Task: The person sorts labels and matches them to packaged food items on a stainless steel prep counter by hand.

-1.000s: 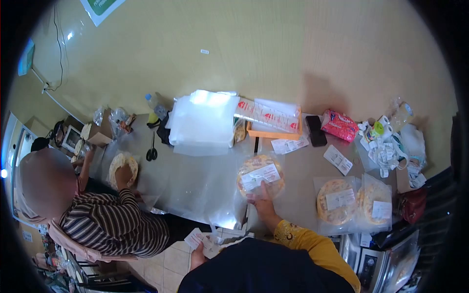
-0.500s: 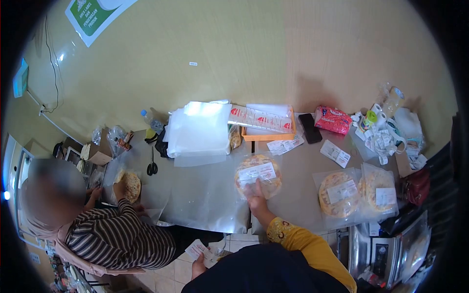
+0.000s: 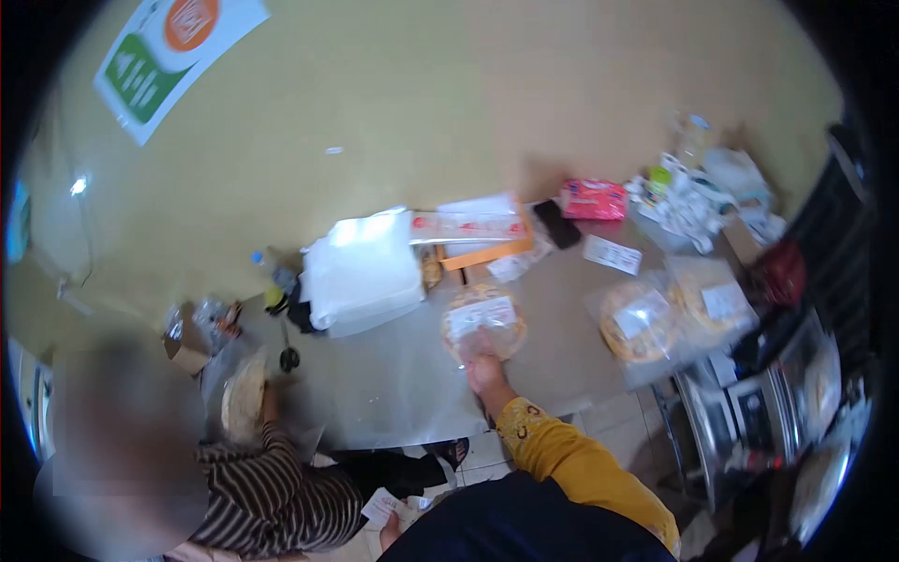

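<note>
My right hand (image 3: 483,363) rests on a round pizza in a clear plastic bag (image 3: 506,347), near the front of the metal table. Its fingers stretch forward onto the white printed label (image 3: 482,317) on the bag. Low in the view, my left hand (image 3: 391,531) pinches a printed label sheet (image 3: 381,507) beside my dark clothing. To the right lie two more bagged pizzas (image 3: 620,343) (image 3: 693,309), each with a white label. Motion blurs the print.
At left, a person in a striped sleeve (image 3: 272,473) handles another pizza (image 3: 245,398). Behind are a stack of plastic bags (image 3: 361,276), an orange tray (image 3: 487,256), a phone (image 3: 558,225), a pink pack (image 3: 594,200) and a loose label (image 3: 612,254). Scissors (image 3: 288,358) lie left.
My view has shifted and tilted. My right hand remains on the bagged pizza's label, and my left still holds the label sheet. The person at left has leaned nearer and raised their pizza.
</note>
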Demonstrator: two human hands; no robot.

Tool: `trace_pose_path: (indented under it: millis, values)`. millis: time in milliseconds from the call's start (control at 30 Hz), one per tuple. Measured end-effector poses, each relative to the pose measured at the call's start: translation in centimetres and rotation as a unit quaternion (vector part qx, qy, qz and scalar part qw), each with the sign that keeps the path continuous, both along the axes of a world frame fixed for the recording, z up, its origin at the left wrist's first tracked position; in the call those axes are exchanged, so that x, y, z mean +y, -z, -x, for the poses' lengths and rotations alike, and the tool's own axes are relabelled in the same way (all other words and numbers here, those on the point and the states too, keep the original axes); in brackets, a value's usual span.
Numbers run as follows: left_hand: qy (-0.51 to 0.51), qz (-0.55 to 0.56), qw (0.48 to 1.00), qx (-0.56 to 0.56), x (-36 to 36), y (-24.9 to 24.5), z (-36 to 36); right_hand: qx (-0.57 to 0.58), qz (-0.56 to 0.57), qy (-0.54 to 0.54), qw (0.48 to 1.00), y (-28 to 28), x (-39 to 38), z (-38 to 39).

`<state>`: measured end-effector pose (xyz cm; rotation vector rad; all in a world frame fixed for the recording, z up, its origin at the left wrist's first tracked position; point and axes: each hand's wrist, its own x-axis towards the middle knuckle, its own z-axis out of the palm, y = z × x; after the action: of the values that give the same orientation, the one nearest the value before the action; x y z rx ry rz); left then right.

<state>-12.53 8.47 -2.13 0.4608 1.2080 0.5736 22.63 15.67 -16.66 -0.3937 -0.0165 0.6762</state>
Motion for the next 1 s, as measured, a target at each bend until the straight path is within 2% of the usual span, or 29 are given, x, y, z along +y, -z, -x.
trace_pose_path:
  millis: [67,167,267,367,400,467,567,633,667,733,767,800,833,900,967,1000]
  values:
    - [0.021,-0.003,1.0,-0.002,0.7,1.0,1.2,-0.11,0.075,-0.022,0.991,1.4,-1.0,0.6]
    - [0.05,-0.01,0.999,-0.008,1.8,1.5,1.6,0.074,0.103,-0.053,0.99,-2.0,-3.4,2.5]
    - [0.076,-0.013,0.997,-0.018,2.4,1.8,1.9,0.119,0.197,0.01,0.973,-4.8,-3.2,1.5]
    - [0.098,-0.015,0.995,-0.031,2.8,2.2,2.0,-0.047,0.307,0.069,0.948,-3.0,-1.4,-1.8]
    - [0.105,-0.015,0.994,-0.037,2.9,2.4,2.2,-0.033,0.307,0.06,0.949,-3.4,-1.5,-2.7]
    - [0.12,-0.017,0.992,-0.045,3.1,2.5,2.2,-0.003,0.307,0.041,0.951,-8.1,-3.0,-4.3]
    - [0.133,-0.015,0.989,-0.06,3.5,3.1,2.3,-0.09,0.349,0.043,0.932,-11.7,-6.6,-7.9]
    - [0.141,-0.017,0.987,-0.069,3.7,3.3,2.0,-0.08,0.4,0.05,0.912,-13.8,-9.3,-10.4]
    - [0.144,-0.017,0.987,-0.074,3.7,3.4,1.9,-0.327,0.532,0.091,0.776,-11.6,-10.8,-12.8]
    - [0.15,-0.017,0.985,-0.082,3.8,3.5,1.5,-0.445,0.56,0.129,0.687,-9.9,-14.6,-15.8]
    - [0.155,-0.02,0.984,-0.086,3.8,3.4,1.0,-0.334,0.493,0.134,0.792,-11.6,-16.7,-16.1]
    - [0.156,-0.02,0.983,-0.09,3.8,3.6,0.9,-0.215,0.413,0.136,0.875,-13.7,-18.8,-16.2]
    - [0.156,-0.023,0.983,-0.095,3.8,3.6,0.5,-0.089,0.322,0.133,0.933,-14.4,-20.8,-16.6]
    - [0.159,-0.027,0.981,-0.106,3.6,3.6,-0.4,-0.132,0.312,0.099,0.936,-12.1,-26.1,-19.3]
    - [0.166,-0.036,0.978,-0.12,3.5,3.5,-1.8,-0.086,0.369,0.128,0.916,-9.3,-30.7,-20.5]
    - [0.171,-0.042,0.976,-0.127,3.4,3.4,-2.6,-0.193,0.54,0.125,0.81,-5.9,-33.8,-21.6]
